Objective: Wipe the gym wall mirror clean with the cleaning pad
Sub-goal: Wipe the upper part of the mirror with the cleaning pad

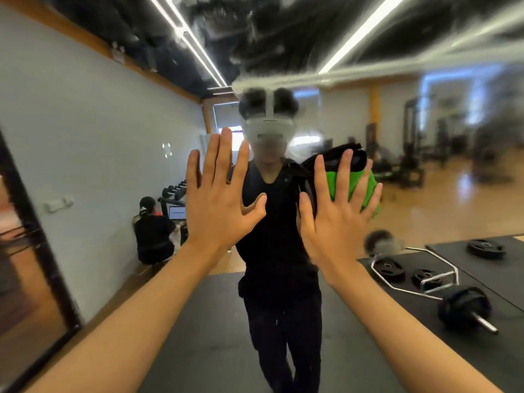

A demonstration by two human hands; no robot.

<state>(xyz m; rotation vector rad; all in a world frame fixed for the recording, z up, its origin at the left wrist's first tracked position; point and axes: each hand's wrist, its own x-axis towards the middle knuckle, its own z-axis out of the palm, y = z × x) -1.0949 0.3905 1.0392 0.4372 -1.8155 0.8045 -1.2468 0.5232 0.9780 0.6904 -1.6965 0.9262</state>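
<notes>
- Left hand [219, 194] raised flat toward the large smeared gym wall mirror [85, 131], fingers straight and spread, holding nothing.
- Right hand [337, 211] also flat, fingers straight, pressing the bright green and black cloth cleaning pad [344, 177] against the glass.
- Pad sits under the right fingers, poking out above and to their right; well clear of the left hand.
- Cloudy streaks cover the upper glass.
- Reflection shows black weight plates [486, 249] on a dark floor mat [482, 268].

1. No text, label, brand or number can be read anywhere.
2. The laptop screen [177, 213] reflected at the mirror's [85, 114] left shows lines too blurred to read.
</notes>
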